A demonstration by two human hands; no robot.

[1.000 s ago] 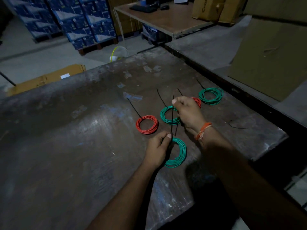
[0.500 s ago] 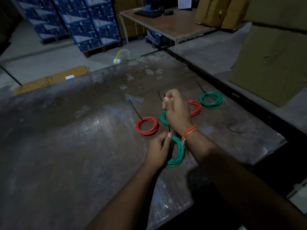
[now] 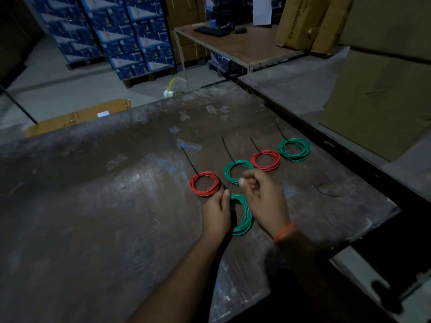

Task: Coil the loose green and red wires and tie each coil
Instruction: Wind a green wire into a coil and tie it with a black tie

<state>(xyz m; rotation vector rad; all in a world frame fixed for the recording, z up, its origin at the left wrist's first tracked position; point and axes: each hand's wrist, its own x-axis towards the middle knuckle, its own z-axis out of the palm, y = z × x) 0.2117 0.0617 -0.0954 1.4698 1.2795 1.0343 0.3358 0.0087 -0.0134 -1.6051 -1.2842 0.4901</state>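
The head camera is looking down on a dark, scuffed worktop point(image 3: 116, 206) in a dim storeroom. Near the centre of the frame, the left hand point(image 3: 215, 212) is pinching the left side of a green wire coil point(image 3: 245, 217), thumb on top, probably steadying it flat so its tie can be tightened. Just right of it, the right hand point(image 3: 261, 194) is hovering above the coil with fingers curled; its grip looks closed as if pulling a thin tie, but the picture is too blurred to tell what, if anything, it is holding. An orange band point(image 3: 285, 230) is circling that wrist.

Four finished coils are lying in a row slanting toward the upper right: a red coil point(image 3: 205, 184), a green coil point(image 3: 233, 171) partly behind the right hand, a second red coil point(image 3: 265, 160) and a far green coil point(image 3: 295, 150). Each is a flat ring of thin, smooth insulated wire, with a stiff black tie tail sticking out toward the top of the frame. Lined up this way, they seem to be set aside as done.

A loose black strand point(image 3: 327, 192) is lying at the right. Blue cartons point(image 3: 121, 36) are stacked at the upper left.
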